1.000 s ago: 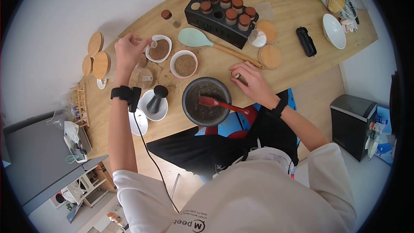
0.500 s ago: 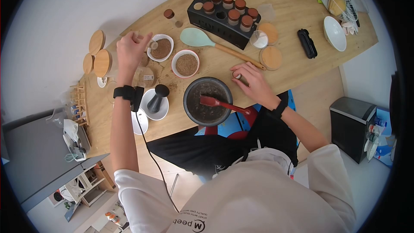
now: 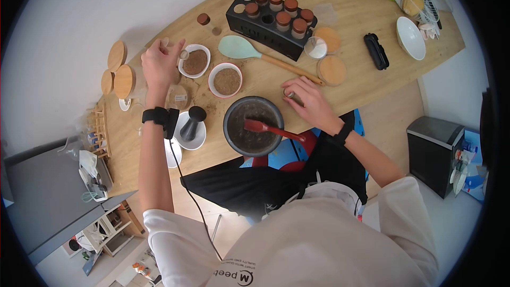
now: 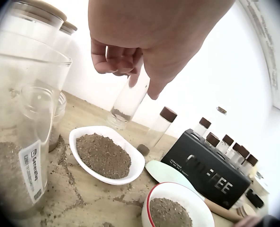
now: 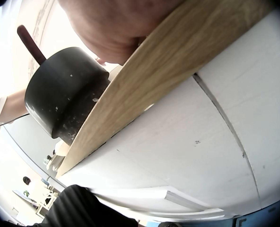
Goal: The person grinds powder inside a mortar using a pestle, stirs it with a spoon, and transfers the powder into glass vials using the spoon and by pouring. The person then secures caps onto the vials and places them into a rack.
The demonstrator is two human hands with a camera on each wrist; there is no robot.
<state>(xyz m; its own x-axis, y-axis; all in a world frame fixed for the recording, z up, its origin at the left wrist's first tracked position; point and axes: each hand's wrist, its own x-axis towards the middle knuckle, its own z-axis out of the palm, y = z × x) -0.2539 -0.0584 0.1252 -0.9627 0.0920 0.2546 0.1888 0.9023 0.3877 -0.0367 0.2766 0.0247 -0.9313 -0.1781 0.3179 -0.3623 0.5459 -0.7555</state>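
My left hand pinches a small clear glass vial by its upper part. The vial slants, its lower end beside the white bowl of brown powder, with a little powder showing inside. Near the table's front edge, my right hand pinches a small round cap between thumb and fingers; in the right wrist view its fingers are mostly hidden. Between the hands stand a red-rimmed bowl of brown powder and a dark mortar, with a red spatula lying across it.
A black rack holds several brown-capped vials, with one capped vial standing beside it. A mint spatula lies in front. Glass jars crowd the left. A dark pestle rests in a white bowl. Spilled powder marks the table.
The left hand and its vial have shifted slightly left relative to the white bowl. The right hand has stayed in place. The head view has moved a little.
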